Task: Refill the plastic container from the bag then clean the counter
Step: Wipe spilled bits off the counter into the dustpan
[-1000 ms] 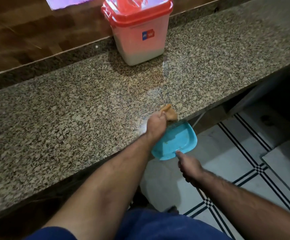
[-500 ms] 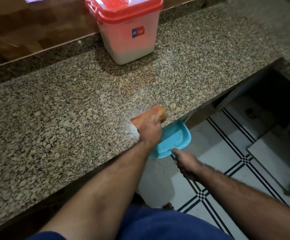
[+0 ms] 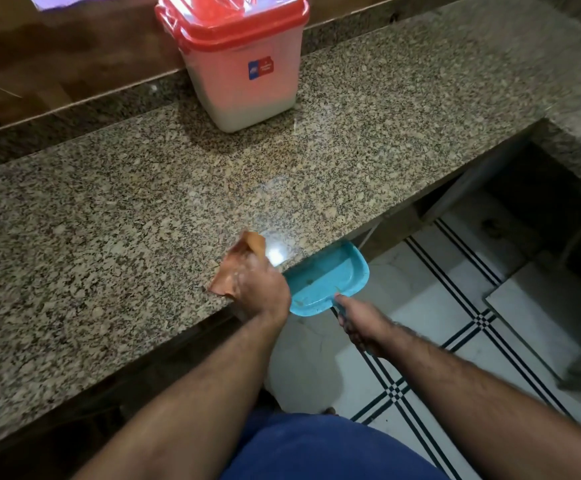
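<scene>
- Speckled granite desk (image 3: 115,216), polished and glossy, is carrying the plastic container (image 3: 237,64) at its back edge, against the wooden backsplash.
- Container is sitting upright with its red lid (image 3: 233,19) on; translucent walls are showing white contents only in the lower part. Judgement: the refilling step is looking finished. No bag is identifiable in view.
- Left hand (image 3: 259,289) is pressing flat on an orange-brown cloth (image 3: 237,268) at the desk's front edge, fingers curled over the cloth and gripping it.
- Right hand (image 3: 360,323) is closing around the handle of a blue plastic dustpan (image 3: 327,278), holding its open lip just under the desk edge, beside the cloth.
- Dustpan is shallow, smooth, rounded at the corners; a few brownish specks are lying inside.
- Judgement: cleaning is well underway; spill residue is not clearly visible on the granite, so little seems left.
</scene>
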A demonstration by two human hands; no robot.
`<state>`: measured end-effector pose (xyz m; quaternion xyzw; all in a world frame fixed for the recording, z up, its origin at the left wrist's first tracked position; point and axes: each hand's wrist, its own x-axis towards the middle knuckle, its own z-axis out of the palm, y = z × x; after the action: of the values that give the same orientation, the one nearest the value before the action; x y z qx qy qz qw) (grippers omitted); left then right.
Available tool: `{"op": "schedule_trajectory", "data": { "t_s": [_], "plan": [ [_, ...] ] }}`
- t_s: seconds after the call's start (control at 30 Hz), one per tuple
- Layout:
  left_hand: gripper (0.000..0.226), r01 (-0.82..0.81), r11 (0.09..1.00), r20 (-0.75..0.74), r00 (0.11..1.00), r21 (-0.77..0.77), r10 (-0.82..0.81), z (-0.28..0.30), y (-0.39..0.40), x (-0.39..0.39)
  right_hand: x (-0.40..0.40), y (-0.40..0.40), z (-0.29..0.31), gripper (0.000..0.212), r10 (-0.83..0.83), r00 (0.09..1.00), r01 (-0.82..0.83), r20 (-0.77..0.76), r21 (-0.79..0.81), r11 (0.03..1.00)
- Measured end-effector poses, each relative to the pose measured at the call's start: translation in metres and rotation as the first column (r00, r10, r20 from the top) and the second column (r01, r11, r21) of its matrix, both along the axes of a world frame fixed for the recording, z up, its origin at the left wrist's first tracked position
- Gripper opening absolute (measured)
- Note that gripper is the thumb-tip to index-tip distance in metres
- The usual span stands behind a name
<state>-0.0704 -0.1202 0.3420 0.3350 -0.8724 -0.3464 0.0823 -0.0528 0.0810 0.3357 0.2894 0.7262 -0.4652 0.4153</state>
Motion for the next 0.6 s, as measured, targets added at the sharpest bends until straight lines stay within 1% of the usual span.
{"op": "schedule_trajectory", "data": {
  "t_s": [0.03,0.07,0.1,0.13,0.17,0.2,0.23,0.27,0.33,0.4,0.43,0.47,0.53,0.57,0.6],
  "plan": [
    [0.034,0.097,0.995,-0.009,0.995,-0.004,-0.097,-0.002,0.018,0.0,-0.001,0.001,0.0,0.053,0.009,1.0,-0.009,0.001,0.001,1.0],
    [0.039,0.202,0.976,-0.075,0.978,0.082,-0.196,-0.002,0.03,-0.007,-0.002,0.003,0.0,0.053,0.015,1.0,-0.015,0.004,0.002,1.0],
    [0.043,0.283,0.922,-0.15,0.956,0.263,-0.251,0.009,0.038,-0.018,-0.002,0.006,0.0,0.053,0.018,1.0,-0.018,0.006,0.001,1.0],
    [0.045,0.315,0.839,-0.196,0.948,0.444,-0.252,0.017,0.037,-0.033,-0.002,0.01,0.0,0.052,0.017,1.0,-0.017,0.007,-0.008,1.0],
    [0.044,0.28,0.769,-0.197,0.959,0.574,-0.203,0.031,0.032,-0.047,-0.002,0.015,0.001,0.052,0.02,1.0,-0.019,0.008,-0.018,1.0],
    [0.045,0.223,0.723,-0.187,0.974,0.654,-0.131,0.042,0.023,-0.061,-0.002,0.021,0.004,0.052,0.025,1.0,-0.025,0.005,-0.022,0.999],
    [0.046,0.179,0.709,-0.191,0.98,0.682,-0.063,0.053,0.014,-0.071,-0.003,0.027,0.008,0.052,0.038,0.999,-0.038,-0.004,-0.018,0.999],
    [0.047,0.153,0.721,-0.214,0.977,0.676,-0.007,0.063,0.006,-0.077,-0.003,0.034,0.011,0.053,0.055,0.998,-0.055,-0.012,-0.01,0.998],
    [0.046,0.052,0.81,-0.235,0.966,0.585,0.108,0.074,-0.004,-0.079,-0.005,0.046,0.015,0.054,0.079,0.997,-0.079,-0.015,-0.012,0.997],
    [0.039,-0.062,0.895,-0.199,0.966,0.441,0.165,0.068,-0.005,-0.071,-0.007,0.057,0.014,0.055,0.073,0.997,-0.073,-0.006,-0.018,0.997],
    [0.041,-0.082,0.927,-0.171,0.973,0.365,0.154,0.06,0.002,-0.065,-0.008,0.062,0.014,0.055,0.072,0.997,-0.072,-0.002,-0.022,0.997],
    [0.045,-0.069,0.947,-0.154,0.981,0.315,0.122,0.051,0.012,-0.056,-0.009,0.066,0.014,0.055,0.076,0.997,-0.076,0.0,-0.029,0.997],
    [0.047,0.04,0.957,-0.11,0.994,0.287,-0.009,0.033,0.045,-0.046,-0.011,0.071,0.015,0.056,0.086,0.996,-0.086,-0.007,-0.037,0.996],
    [0.041,0.122,0.953,-0.086,0.991,0.278,-0.102,0.029,0.062,-0.046,-0.012,0.074,0.016,0.056,0.088,0.996,-0.088,-0.011,-0.041,0.995],
    [0.035,0.211,0.929,-0.071,0.977,0.303,-0.199,0.027,0.074,-0.052,-0.013,0.076,0.016,0.056,0.087,0.996,-0.087,-0.014,-0.047,0.995]
  ]
}}
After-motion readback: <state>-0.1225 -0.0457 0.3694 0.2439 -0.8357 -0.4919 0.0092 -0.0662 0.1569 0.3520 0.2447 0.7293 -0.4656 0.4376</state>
